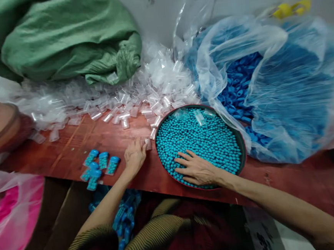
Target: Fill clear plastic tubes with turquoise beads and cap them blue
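My right hand [198, 169] lies on a heap of small blue beads [206, 143], fingers spread, in a round tray with a red rim [245, 149]. Just left of this tray, my left hand [135, 156] is closed at the fingertips on a small clear plastic container [148, 144] at the table surface. A few clear containers rest on top of the beads. Further left stand or lie several filled containers [112, 166] with blue caps and blue beads inside, grouped near the table's front edge.
Many clear containers [156, 97] are piled along the back, partly under green cloth [70, 36]. A translucent bag [291, 92] holds blue caps [236, 92] at right. A pinkish basin [2, 124] stands left. Below the reddish table [293, 184] are filled blue-capped containers [125, 220] and pink material [21, 225].
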`<state>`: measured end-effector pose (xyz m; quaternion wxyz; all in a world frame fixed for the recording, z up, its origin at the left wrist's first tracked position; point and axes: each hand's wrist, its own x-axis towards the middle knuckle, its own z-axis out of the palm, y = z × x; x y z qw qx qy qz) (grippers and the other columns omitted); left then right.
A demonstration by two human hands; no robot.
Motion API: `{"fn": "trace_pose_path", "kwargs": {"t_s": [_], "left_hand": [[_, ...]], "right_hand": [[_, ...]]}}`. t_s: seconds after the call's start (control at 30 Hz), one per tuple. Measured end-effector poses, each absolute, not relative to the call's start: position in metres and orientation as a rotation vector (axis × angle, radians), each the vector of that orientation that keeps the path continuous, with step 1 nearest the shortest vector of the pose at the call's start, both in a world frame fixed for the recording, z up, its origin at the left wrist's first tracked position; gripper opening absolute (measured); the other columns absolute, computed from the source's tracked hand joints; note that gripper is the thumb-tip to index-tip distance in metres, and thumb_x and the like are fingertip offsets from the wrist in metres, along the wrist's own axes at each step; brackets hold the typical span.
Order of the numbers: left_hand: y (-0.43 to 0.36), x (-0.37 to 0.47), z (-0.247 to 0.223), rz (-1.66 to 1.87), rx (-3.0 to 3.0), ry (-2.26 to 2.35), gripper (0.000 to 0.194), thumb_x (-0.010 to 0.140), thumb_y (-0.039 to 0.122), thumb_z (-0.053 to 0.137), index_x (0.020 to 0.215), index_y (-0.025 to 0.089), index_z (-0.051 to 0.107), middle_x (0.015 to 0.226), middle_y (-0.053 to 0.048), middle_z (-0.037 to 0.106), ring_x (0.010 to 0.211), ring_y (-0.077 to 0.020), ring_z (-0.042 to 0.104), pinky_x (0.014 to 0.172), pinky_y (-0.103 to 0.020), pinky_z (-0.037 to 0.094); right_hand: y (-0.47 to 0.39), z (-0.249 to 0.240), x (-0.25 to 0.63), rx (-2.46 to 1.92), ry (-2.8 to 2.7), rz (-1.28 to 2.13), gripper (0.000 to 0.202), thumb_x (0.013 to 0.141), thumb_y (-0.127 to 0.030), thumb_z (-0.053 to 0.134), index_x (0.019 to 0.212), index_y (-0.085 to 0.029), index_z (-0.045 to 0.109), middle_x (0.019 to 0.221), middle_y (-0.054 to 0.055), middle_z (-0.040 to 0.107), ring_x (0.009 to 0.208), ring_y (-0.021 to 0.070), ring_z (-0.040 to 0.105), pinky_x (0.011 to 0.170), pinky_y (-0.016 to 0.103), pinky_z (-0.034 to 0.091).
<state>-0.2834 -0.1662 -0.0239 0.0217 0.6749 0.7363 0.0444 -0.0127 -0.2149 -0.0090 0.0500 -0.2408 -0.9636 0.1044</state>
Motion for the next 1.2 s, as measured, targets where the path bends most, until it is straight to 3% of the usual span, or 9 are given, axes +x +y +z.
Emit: {"fn": "trace_pose_path", "kwargs": {"t_s": [0.2, 0.37, 0.47, 0.67, 0.8, 0.9, 0.97, 1.07, 1.2], "left_hand": [[-0.141, -0.250, -0.026, 0.123, 2.075, 2.088, 0.033, 0.092, 0.027, 0.034, 0.118, 0.018, 0.052, 0.106, -0.013, 0.057, 0.089, -0.0254, 0.059, 0.072, -0.034, 0.045], [-0.130, -0.256, -0.021, 0.570, 1.969, 2.096, 0.038, 0.088, 0.031, 0.045, 0.122, 0.015, 0.051, 0.109, -0.013, 0.057, 0.100, -0.0256, 0.057, 0.083, -0.037, 0.046], [-0.125, -0.242, -0.009, 0.781, 2.063, 1.951, 0.036, 0.088, 0.035, 0.048, 0.118, 0.015, 0.054, 0.107, -0.011, 0.057, 0.099, -0.0237, 0.056, 0.087, -0.036, 0.046], [-0.125, -0.176, 0.003, 0.610, 2.349, 1.519, 0.046, 0.086, 0.034, 0.053, 0.128, 0.017, 0.046, 0.118, -0.013, 0.054, 0.107, -0.0243, 0.054, 0.091, -0.038, 0.046], [-0.133, -0.150, 0.000, 0.524, 2.628, 1.441, 0.049, 0.088, 0.023, 0.048, 0.136, 0.020, 0.039, 0.140, -0.017, 0.041, 0.131, -0.0338, 0.036, 0.101, -0.052, 0.035], [-0.140, -0.142, 0.002, 0.543, 2.801, 1.346, 0.049, 0.091, 0.015, 0.034, 0.139, 0.021, 0.033, 0.144, -0.015, 0.038, 0.137, -0.0337, 0.026, 0.105, -0.058, 0.025], [-0.143, -0.142, 0.003, 0.476, 2.804, 1.299, 0.050, 0.091, 0.013, 0.030, 0.141, 0.016, 0.029, 0.131, -0.017, 0.051, 0.130, -0.0317, 0.038, 0.104, -0.057, 0.028], [-0.149, -0.148, 0.001, 0.284, 2.711, 1.191, 0.053, 0.089, 0.012, 0.032, 0.141, 0.009, 0.027, 0.101, -0.015, 0.066, 0.100, -0.0251, 0.061, 0.091, -0.045, 0.044], [-0.162, -0.157, 0.002, 0.208, 2.607, 1.125, 0.049, 0.086, 0.014, 0.039, 0.135, 0.013, 0.037, 0.101, -0.012, 0.066, 0.093, -0.0212, 0.062, 0.080, -0.033, 0.049]], "right_hand": [[-0.178, -0.025, -0.007, -0.716, -2.934, 0.179, 0.022, 0.084, -0.030, 0.054, 0.103, -0.021, 0.062, 0.116, 0.011, 0.057, 0.120, 0.0286, 0.041, 0.100, 0.051, 0.028], [-0.165, -0.013, 0.014, -1.129, -2.720, 0.181, 0.034, 0.085, -0.045, 0.053, 0.106, -0.020, 0.062, 0.111, 0.012, 0.060, 0.109, 0.0278, 0.049, 0.093, 0.047, 0.034], [-0.149, -0.005, 0.025, -1.491, -2.430, 0.059, 0.037, 0.089, -0.043, 0.047, 0.114, -0.017, 0.058, 0.113, 0.015, 0.059, 0.102, 0.0266, 0.053, 0.085, 0.040, 0.040], [-0.104, -0.008, 0.031, -2.103, -2.156, -0.092, 0.038, 0.090, -0.032, 0.045, 0.119, -0.009, 0.051, 0.100, 0.020, 0.061, 0.092, 0.0301, 0.055, 0.073, 0.038, 0.042], [-0.111, -0.002, 0.033, -1.968, -2.228, -0.128, 0.035, 0.090, -0.026, 0.040, 0.119, -0.011, 0.053, 0.097, 0.018, 0.061, 0.090, 0.0289, 0.054, 0.075, 0.039, 0.041], [-0.139, 0.009, 0.030, -1.660, -2.358, -0.041, 0.032, 0.091, -0.024, 0.038, 0.114, -0.013, 0.056, 0.102, 0.016, 0.062, 0.091, 0.0272, 0.053, 0.079, 0.039, 0.042], [-0.159, 0.014, 0.025, -1.455, -2.415, 0.096, 0.027, 0.092, -0.023, 0.037, 0.105, -0.012, 0.058, 0.103, 0.015, 0.062, 0.091, 0.0253, 0.052, 0.081, 0.038, 0.042], [-0.178, 0.014, 0.023, -1.311, -2.410, 0.313, 0.026, 0.093, -0.024, 0.036, 0.102, -0.013, 0.058, 0.095, 0.013, 0.063, 0.089, 0.0229, 0.054, 0.080, 0.035, 0.045], [-0.181, 0.012, 0.024, -1.226, -2.426, 0.565, 0.024, 0.093, -0.023, 0.038, 0.110, -0.018, 0.055, 0.095, 0.008, 0.064, 0.089, 0.0192, 0.057, 0.079, 0.033, 0.047]]}}
